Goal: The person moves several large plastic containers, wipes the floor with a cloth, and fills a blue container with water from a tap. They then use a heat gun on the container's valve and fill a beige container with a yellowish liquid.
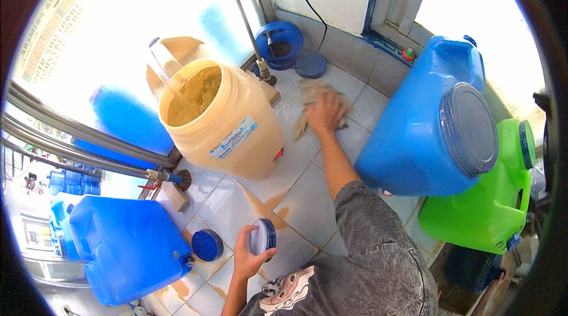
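My left hand [246, 257] holds a round blue screw lid [269, 240] on edge between thumb and fingers, its pale inner side towards the palm. Farther forward, my right hand [327, 112] grips a beige rag [316, 87] against the white tiles [293, 200]. Between the hands and the glass stands a cream plastic water container [262, 134], its wide mouth uncovered and its label bearing writing. Water [183, 99] pours into it from a clear tube [163, 66]. A second blue lid [207, 245] rests on the tiles left of my left hand.
Blue jugs stand left [128, 240] and right [399, 134], with a green jug [470, 205] behind the right one. A blue ring-shaped piece [284, 34] and a blue disc [310, 65] lie by the wall. Metal pipes [242, 9] edge the area. Another person's hand [500, 277] shows lower right.
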Available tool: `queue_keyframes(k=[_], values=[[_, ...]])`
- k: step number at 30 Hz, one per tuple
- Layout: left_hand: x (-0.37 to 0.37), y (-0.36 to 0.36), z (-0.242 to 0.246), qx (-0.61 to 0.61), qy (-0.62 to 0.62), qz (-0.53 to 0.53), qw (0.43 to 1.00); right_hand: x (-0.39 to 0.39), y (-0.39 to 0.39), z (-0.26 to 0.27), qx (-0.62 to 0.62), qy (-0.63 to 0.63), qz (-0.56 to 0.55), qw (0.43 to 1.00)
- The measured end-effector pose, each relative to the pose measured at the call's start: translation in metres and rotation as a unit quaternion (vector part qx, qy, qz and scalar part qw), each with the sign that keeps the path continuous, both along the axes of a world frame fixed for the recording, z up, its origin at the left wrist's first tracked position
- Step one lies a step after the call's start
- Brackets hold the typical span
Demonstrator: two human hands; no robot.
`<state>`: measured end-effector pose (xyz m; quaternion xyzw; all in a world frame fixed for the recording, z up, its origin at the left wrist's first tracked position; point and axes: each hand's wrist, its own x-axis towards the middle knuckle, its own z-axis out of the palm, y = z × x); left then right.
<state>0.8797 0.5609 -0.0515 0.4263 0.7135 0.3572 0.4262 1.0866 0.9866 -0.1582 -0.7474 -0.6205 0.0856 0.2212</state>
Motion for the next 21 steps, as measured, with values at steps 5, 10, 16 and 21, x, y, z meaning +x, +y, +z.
queue_keyframes(k=[5, 10, 16, 21], values=[[-0.012, -0.044, 0.0, -0.018, -0.035, 0.09, 0.995, 0.01, 0.021, 0.006, 0.046, -0.007, -0.256, 0.966], [-0.016, -0.047, 0.002, 0.011, -0.05, 0.041, 0.998, 0.007, -0.046, -0.006, -0.066, -0.029, 0.166, 0.983], [-0.017, -0.056, 0.021, 0.045, -0.107, 0.091, 0.989, 0.022, -0.063, -0.005, 0.003, 0.018, -0.232, 0.973], [-0.016, -0.068, 0.006, 0.058, -0.079, 0.105, 0.99, -0.014, -0.194, -0.019, -0.023, -0.08, 0.052, 0.995]])
